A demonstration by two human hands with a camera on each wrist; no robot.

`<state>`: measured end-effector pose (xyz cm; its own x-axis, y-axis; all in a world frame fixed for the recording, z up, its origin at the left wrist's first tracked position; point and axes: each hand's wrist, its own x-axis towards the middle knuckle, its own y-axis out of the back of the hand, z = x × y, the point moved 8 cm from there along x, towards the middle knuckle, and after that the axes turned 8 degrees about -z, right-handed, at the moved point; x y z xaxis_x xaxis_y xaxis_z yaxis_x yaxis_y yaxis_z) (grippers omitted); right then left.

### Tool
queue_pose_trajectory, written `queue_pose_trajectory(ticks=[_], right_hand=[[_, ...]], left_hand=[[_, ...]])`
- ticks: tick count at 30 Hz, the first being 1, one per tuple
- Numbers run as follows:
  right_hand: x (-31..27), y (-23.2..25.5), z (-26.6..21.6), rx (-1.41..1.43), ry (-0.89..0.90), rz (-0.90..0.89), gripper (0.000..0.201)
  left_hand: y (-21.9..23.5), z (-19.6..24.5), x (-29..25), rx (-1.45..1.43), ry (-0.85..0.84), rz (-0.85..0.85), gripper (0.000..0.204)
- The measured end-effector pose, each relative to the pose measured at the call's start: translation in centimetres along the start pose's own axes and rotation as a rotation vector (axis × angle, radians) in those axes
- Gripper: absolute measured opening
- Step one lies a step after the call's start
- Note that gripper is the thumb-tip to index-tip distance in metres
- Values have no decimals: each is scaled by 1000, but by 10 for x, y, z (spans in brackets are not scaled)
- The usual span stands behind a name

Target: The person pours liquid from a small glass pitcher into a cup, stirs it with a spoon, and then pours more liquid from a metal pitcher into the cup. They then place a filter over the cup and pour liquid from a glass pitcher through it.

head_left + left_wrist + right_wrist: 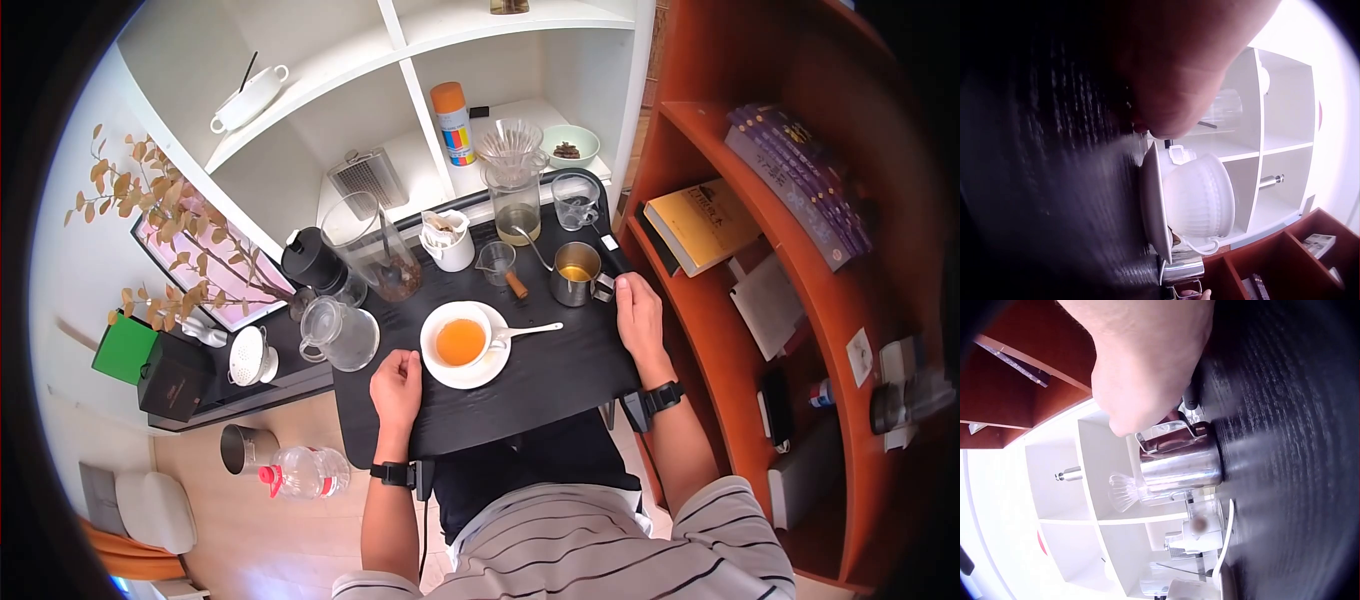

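Note:
A white cup of orange-coloured tea [460, 342] sits on a white saucer [462, 379], with a white spoon [535, 329] lying beside the cup. Just left of the saucer, my left hand [397, 384] rests loosely curled on the black table [490, 418], holding nothing. My right hand [640, 312] lies at the table's right edge, fingertips right by the handle of a steel pitcher [573, 290]. Yellowish liquid shows inside that pitcher. Seen from the right wrist, the pitcher [1182, 461] stands upright just beyond the hand, whose fingertips are partly hidden.
Behind the cup stand a lidded glass jug [340, 333], a tall glass vessel [375, 250], a white canister [447, 240], a small wooden-handled glass pitcher [497, 262], a glass dripper on a carafe [515, 195] and a glass cup [575, 203]. Shelves [690, 330] rise at right.

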<state>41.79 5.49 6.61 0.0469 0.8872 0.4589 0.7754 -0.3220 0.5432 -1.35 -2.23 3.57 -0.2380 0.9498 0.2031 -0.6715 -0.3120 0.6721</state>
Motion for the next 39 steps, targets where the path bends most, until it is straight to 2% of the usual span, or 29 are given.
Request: queue_pose_trajectory(ticks=[31, 39], right_hand=[[-3, -4, -7, 3, 97, -15, 17], [-3, -5, -7, 33, 104, -15, 16]], left_hand=[[-2, -5, -1, -19, -32, 19, 21], [-2, -2, -3, -38, 22, -12, 19]])
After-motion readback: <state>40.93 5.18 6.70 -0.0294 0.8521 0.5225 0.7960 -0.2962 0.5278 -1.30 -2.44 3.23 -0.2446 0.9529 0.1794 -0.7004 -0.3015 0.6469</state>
